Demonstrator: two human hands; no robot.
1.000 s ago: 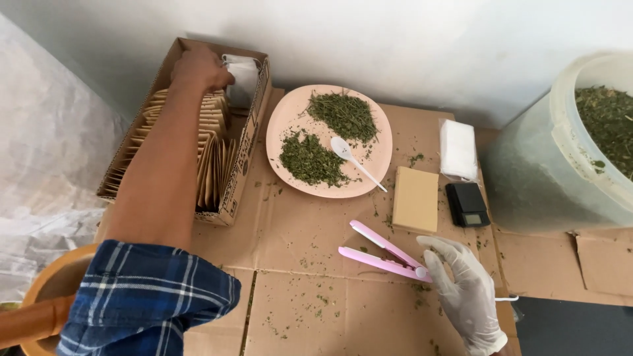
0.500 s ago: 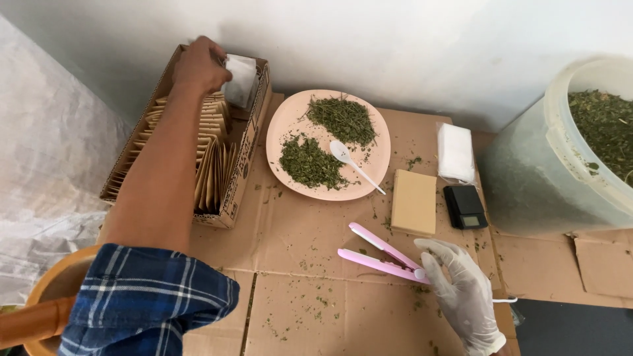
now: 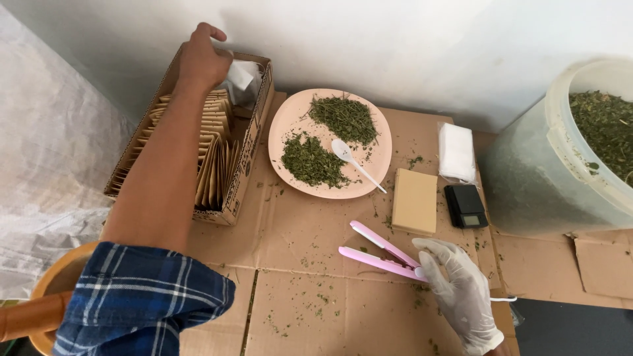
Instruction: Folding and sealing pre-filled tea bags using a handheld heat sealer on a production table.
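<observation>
Head view: left hand [image 3: 201,59] is reaching into the far end of the cardboard box [image 3: 247,165], fingers curled together around what looks like a small white sachet [image 3: 241,76]; the grip itself is partly hidden, so I cannot tell how firmly it is clamping. Gloved right hand [image 3: 458,290] is resting on the handle end of the pink heat sealer [image 3: 379,254], fingers closed loosely over it, sealer arms standing apart. Upright brown paper pouches [image 3: 211,142] are filling the box in rows; dragging the forearm across could tip them. Pink plate [image 3: 330,142] is holding two heaps of dried green leaf and a white spoon [image 3: 353,161]. Right of it: flat tan packet [image 3: 414,201], clear bag of white sachets [image 3: 456,153], small black scale [image 3: 465,206], big translucent tub [image 3: 560,165] of leaf. Sealer cord near the table edge could be snagging.
</observation>
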